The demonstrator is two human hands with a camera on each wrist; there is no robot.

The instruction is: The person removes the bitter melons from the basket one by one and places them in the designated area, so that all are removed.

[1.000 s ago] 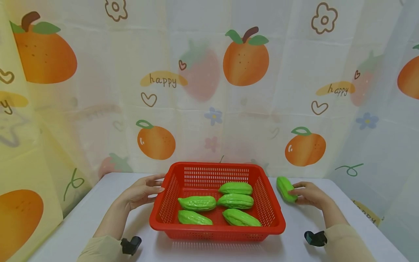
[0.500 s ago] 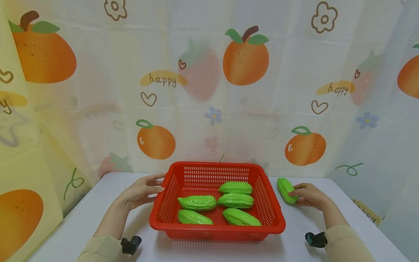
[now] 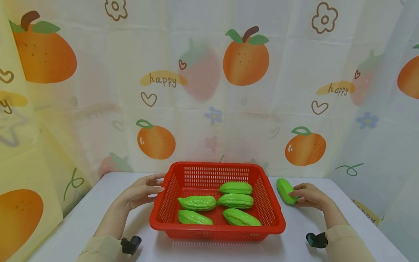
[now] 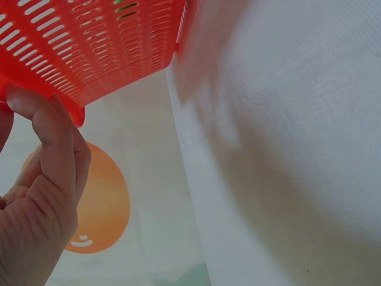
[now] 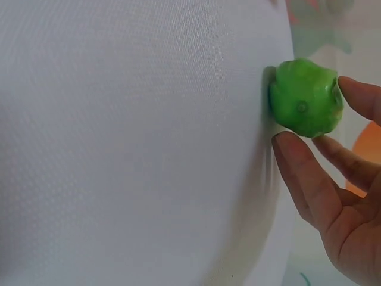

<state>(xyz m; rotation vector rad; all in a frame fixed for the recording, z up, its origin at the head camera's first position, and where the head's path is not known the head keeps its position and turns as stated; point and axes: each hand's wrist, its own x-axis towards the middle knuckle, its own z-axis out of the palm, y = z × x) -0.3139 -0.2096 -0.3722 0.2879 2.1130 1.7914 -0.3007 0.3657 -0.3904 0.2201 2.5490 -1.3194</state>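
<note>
A red perforated plastic basket (image 3: 217, 231) stands in the middle of the table. Inside lie several green bitter melons, among them one bitter melon (image 3: 197, 203) at the left and another bitter melon (image 3: 235, 188) at the back right. My left hand (image 3: 144, 191) grips the basket's left rim; in the left wrist view the fingers (image 4: 56, 140) curl at that rim. To the right of the basket, one more bitter melon (image 3: 285, 190) lies on the table, seen end-on in the right wrist view. My right hand (image 3: 311, 196) pinches its near end between thumb and fingers.
The white-covered table (image 3: 294, 225) reaches back to a fruit-printed curtain (image 3: 209, 91). Yellowish curtain (image 3: 26, 163) hangs along the left side. Each wrist carries a small black device, one left device (image 3: 131, 245) and one right device (image 3: 316, 240).
The loose bitter melon and my right hand have shifted very slightly, a little toward me. My left hand, the basket and the melons inside stay where they were.
</note>
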